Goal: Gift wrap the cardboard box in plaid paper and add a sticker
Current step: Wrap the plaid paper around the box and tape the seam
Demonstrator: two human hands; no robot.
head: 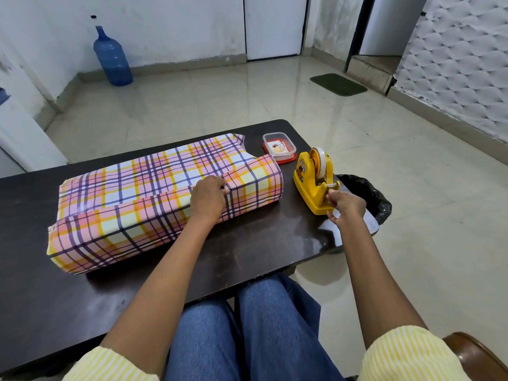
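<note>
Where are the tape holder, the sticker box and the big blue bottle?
tape holder (pixel 305 185): head view, its yellow side
sticker box (pixel 265 143): head view, its clear wall
big blue bottle (pixel 112 61): head view, its round body

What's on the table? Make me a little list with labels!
Plaid paper: wrapped around a long shape on the table
Left hand: holds the paper's overlap down
Right hand: pinches tape at the yellow tape dispenser
Small tub: clear, red lid underneath, picture card inside
Bin: black bag, beside the table's right end
</note>
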